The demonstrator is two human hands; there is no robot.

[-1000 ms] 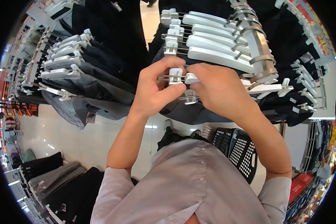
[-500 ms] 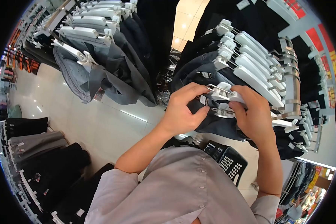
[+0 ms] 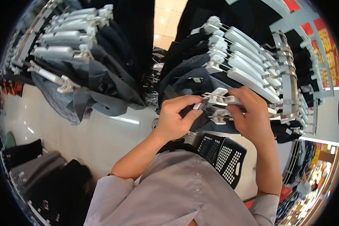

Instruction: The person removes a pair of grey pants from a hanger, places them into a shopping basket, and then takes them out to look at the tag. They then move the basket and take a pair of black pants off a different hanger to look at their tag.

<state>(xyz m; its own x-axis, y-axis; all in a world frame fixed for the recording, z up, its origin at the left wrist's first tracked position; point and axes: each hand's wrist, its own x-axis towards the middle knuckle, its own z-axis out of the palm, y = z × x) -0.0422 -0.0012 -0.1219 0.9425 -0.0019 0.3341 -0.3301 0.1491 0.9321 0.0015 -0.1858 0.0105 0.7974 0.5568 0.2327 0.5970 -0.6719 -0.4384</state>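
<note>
My left hand [image 3: 177, 117] pinches the waistband of a pair of dark trousers [image 3: 205, 127], thumb and forefinger closed at a small white label [image 3: 198, 106]. My right hand [image 3: 250, 113] grips a white clip hanger [image 3: 219, 96], with its fingers around the bar beside the clip. A second white clip [image 3: 219, 117] of that hanger shows just below, close to my right thumb. How firmly the clips bite the cloth is partly hidden by my fingers.
More trousers hang on white hangers [image 3: 248, 77] along a metal rail [image 3: 289, 79] beyond my hands. Grey trousers [image 3: 98, 101] hang from a rack at left. A black perforated basket [image 3: 229, 162] is below my right forearm. Dark folded-over trousers [image 3: 60, 184] hang at lower left.
My left thumb and forefinger have closed together on the waistband, where they were apart before. My right hand keeps its grip on the hanger. The whole view has shifted slightly.
</note>
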